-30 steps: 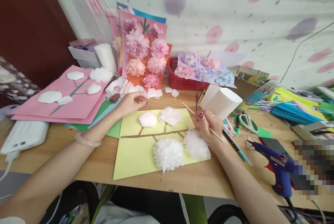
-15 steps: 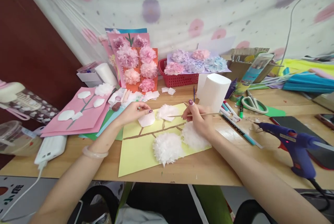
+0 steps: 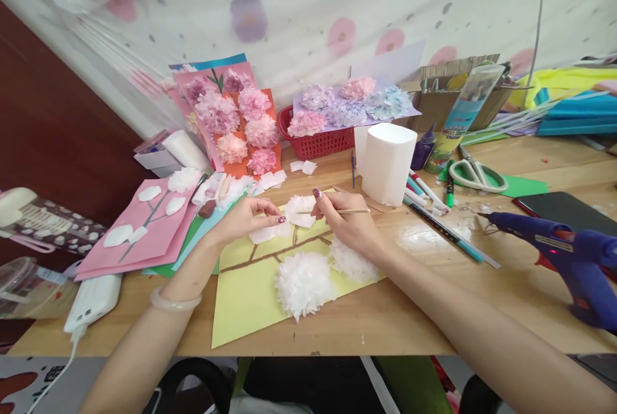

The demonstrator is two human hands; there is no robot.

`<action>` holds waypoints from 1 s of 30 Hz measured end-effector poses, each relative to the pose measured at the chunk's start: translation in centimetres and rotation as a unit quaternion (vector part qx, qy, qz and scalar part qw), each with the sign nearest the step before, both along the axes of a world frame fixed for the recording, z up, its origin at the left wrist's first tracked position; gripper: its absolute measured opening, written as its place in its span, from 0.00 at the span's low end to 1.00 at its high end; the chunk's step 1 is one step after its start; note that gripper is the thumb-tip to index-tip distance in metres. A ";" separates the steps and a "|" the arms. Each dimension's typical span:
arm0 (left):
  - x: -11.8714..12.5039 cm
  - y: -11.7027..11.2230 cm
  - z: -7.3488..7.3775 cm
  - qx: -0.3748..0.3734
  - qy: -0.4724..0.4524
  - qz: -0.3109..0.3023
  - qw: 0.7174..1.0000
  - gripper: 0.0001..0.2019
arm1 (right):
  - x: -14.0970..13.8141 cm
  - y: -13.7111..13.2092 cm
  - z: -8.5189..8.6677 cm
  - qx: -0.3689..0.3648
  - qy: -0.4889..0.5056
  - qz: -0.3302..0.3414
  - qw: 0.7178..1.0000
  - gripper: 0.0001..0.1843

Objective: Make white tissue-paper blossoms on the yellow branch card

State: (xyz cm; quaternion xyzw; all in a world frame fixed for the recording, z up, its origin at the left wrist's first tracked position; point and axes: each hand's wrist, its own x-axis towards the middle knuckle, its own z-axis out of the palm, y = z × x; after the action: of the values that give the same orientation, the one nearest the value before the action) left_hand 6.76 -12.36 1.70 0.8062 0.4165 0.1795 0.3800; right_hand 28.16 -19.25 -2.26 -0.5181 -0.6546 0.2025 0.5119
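Observation:
A thin wooden stick (image 3: 355, 211) is pinched in my right hand (image 3: 348, 221), and its left tip reaches a small white tissue-paper flower (image 3: 299, 211) on the yellow card (image 3: 241, 311). My left hand (image 3: 245, 220) is closed, thumb and forefinger pressed together just left of that flower; what is between them, if anything, is too small to make out. Below the left fingertips lies a flat white paper piece (image 3: 270, 234). A brown branch (image 3: 270, 256) runs across the card. Nearer me sits a fluffy white flower (image 3: 303, 285), and another white flower (image 3: 354, 261) is partly hidden under my right hand.
A white paper roll (image 3: 388, 166) stands behind my right hand. To the right lie markers (image 3: 441, 227), scissors (image 3: 476, 173), a blue glue gun (image 3: 544, 240) and a phone (image 3: 563, 208). At left are a pink card (image 3: 159, 240) and a white power bank (image 3: 94, 298).
The view has shifted slightly. My right hand has moved left with the stick, bringing its tip further into the small flower. My left fingers have come closer to that flower.

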 end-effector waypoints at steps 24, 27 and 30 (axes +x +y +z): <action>2.8 1.5 -2.9 0.099 0.013 0.068 0.993 0.11 | 0.2 -1.0 0.4 0.042 0.021 -0.008 0.999 0.27; 2.9 1.6 -3.0 0.091 0.014 0.071 0.993 0.12 | -0.1 -0.7 0.3 0.019 -0.023 -0.006 1.000 0.27; 2.6 1.8 -3.3 0.090 -0.005 0.054 0.994 0.12 | -0.2 -0.5 0.2 0.020 -0.055 -0.011 0.998 0.27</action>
State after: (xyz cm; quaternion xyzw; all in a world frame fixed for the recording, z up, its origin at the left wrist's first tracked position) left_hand 9.37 -10.56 -1.55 0.8121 0.4401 0.2406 0.2981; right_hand 28.01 -19.74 -2.07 -0.5252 -0.6799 0.1555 0.4875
